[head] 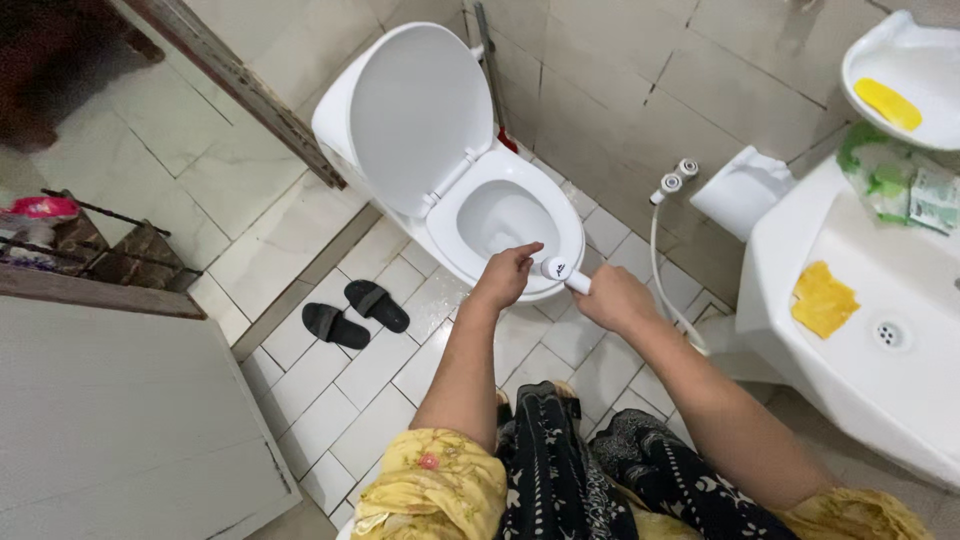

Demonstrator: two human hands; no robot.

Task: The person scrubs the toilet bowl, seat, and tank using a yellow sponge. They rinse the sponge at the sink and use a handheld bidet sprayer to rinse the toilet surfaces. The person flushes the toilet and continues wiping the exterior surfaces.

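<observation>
A white toilet (pixel 470 240) stands ahead with its lid and seat (pixel 410 115) raised against the wall. My right hand (pixel 615 298) is shut on a white spray nozzle (pixel 560 271), held just above the bowl's front rim. A white hose (pixel 662 262) runs from it up to two wall valves (pixel 678 175). My left hand (pixel 508 274) is beside the nozzle head, its fingertips touching it.
A white sink (pixel 860 375) with a yellow cloth (pixel 823 299) in it stands at the right. A shelf above holds yellow soap (pixel 887 103). Black slippers (pixel 356 312) lie on the tiled floor left of the toilet. A white door (pixel 120 420) is at the lower left.
</observation>
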